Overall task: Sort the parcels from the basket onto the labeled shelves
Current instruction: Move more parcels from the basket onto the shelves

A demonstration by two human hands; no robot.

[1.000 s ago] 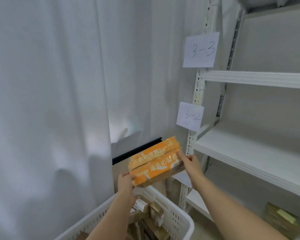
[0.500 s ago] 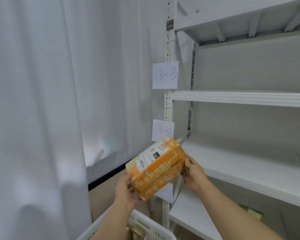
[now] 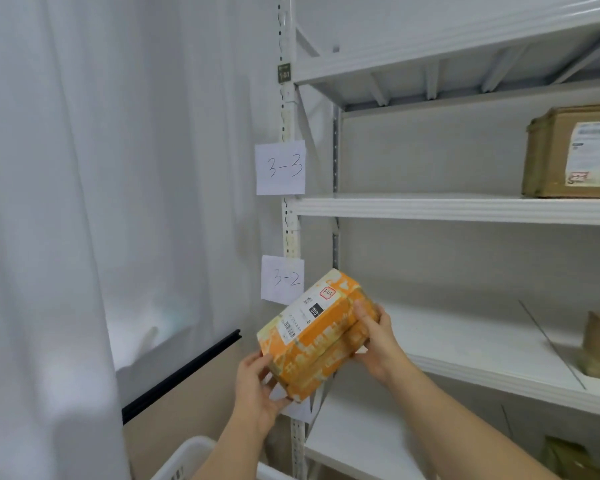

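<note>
The orange parcel (image 3: 317, 336) tilts in mid-air between both hands, in front of the shelf post just below the "3-2" label (image 3: 282, 279). The left hand (image 3: 257, 393) grips its seven o'clock corner; the right hand (image 3: 378, 336) clasps its three o'clock end.

left hand (image 3: 257, 393): bare, no glove | right hand (image 3: 378, 344): bare | forearms: sleeveless, no watch

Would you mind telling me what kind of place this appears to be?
Probably a parcel sorting or storage room: white metal shelving with handwritten bay labels such as "3-3", a labelled cardboard box already shelved, and an orange parcel held in both hands.
</note>
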